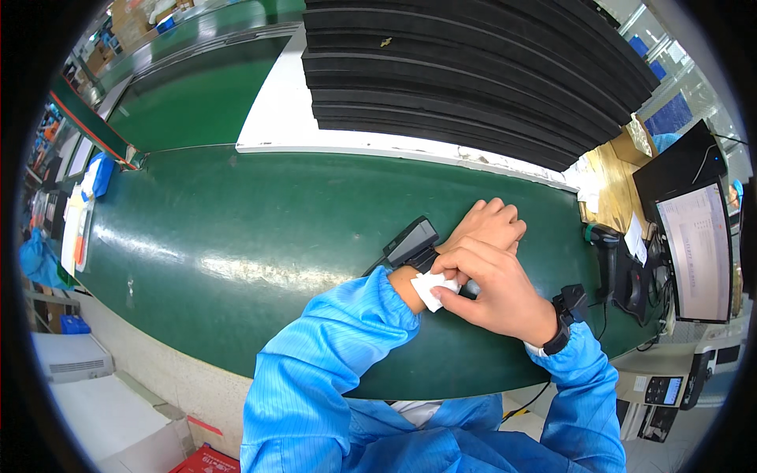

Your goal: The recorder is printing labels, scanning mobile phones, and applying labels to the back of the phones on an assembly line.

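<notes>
My right hand [505, 293] pinches a small white folded piece of tissue or cloth [432, 290] between thumb and fingers. It presses this piece against my left wrist, beside the black box-shaped device [414, 240] strapped there. My left hand [485, 226] lies over the green tabletop, partly covered by the right. Its fingers are curled into a loose fist, and nothing shows in them; the palm is hidden. Another black strapped device [569, 303] sits on my right wrist. Blue striped sleeves cover both forearms.
Black sheets [465, 71] are stacked on a white board [276, 118] at the far side of the green table [197, 213]. To the right are a handheld scanner [605, 252], a lit monitor [695, 252], a printer [658, 390] and cables. A red-edged post [98, 130] stands far left.
</notes>
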Tool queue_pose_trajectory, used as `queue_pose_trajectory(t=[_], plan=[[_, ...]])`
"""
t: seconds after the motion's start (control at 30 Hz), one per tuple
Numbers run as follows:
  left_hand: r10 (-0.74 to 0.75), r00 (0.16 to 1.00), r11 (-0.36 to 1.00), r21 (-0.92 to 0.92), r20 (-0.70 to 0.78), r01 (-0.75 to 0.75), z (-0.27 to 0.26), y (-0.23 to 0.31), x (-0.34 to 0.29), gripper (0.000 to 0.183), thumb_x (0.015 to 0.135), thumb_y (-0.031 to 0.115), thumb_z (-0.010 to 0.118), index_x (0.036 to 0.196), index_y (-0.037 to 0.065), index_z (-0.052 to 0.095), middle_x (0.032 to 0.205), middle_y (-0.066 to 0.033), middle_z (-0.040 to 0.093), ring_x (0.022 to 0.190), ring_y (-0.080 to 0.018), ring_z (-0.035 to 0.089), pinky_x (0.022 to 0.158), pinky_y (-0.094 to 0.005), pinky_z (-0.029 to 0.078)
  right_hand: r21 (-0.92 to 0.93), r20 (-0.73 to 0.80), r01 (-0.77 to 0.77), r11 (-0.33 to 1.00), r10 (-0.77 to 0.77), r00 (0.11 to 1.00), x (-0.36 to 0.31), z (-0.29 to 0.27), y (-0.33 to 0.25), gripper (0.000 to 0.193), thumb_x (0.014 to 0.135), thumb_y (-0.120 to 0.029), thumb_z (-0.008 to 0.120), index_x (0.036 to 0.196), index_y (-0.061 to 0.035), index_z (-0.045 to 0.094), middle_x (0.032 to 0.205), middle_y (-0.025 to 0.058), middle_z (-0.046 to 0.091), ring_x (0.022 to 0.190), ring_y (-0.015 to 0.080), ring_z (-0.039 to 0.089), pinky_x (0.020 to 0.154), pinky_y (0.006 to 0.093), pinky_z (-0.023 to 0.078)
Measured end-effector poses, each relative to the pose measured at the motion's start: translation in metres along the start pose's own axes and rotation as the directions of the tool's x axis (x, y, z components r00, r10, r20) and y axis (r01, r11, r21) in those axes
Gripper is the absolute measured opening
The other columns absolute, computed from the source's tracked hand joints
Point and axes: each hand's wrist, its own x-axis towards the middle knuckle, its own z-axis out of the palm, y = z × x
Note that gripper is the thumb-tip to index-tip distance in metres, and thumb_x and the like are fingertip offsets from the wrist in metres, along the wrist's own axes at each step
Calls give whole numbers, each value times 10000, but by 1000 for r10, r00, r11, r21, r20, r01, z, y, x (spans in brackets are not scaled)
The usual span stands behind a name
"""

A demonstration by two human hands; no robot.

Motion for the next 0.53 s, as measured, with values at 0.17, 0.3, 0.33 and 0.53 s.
queue_pose_trajectory(t=[0.17,0.3,0.33,0.53], plan=[[2,1000,1000,5,8,-2,0,-1,0,134,878,203,722,919,93,658,976,-71,567,938,-271,514,800,-403,399,-121,-19,61,991,-63,998,2,2,-4,298,851,-168,889,1092,-77,739,943,39,690,853,238,688,798,378,518],[3,999,1000,3,32,-3,1,-1,2,142,872,215,710,913,94,649,976,-75,563,944,-277,507,803,-408,390,-157,50,-1,988,9,999,3,-3,-10,345,850,-202,899,1113,-83,712,933,43,682,885,264,697,798,404,503],[7,1000,1000,0,29,-7,0,0,2,142,872,215,710,913,94,649,976,-75,563,944,-277,507,803,-408,390,-173,76,-9,985,23,997,4,-5,-11,362,847,-199,902,1126,-83,704,933,44,683,883,264,699,785,407,499],[-3,1000,1000,-25,29,4,-3,0,0,167,870,239,715,927,96,649,984,-84,560,950,-278,496,815,-426,390,-190,90,14,982,3,996,8,-6,-15,416,847,-184,905,1182,-81,679,928,68,677,873,272,699,786,410,505]])
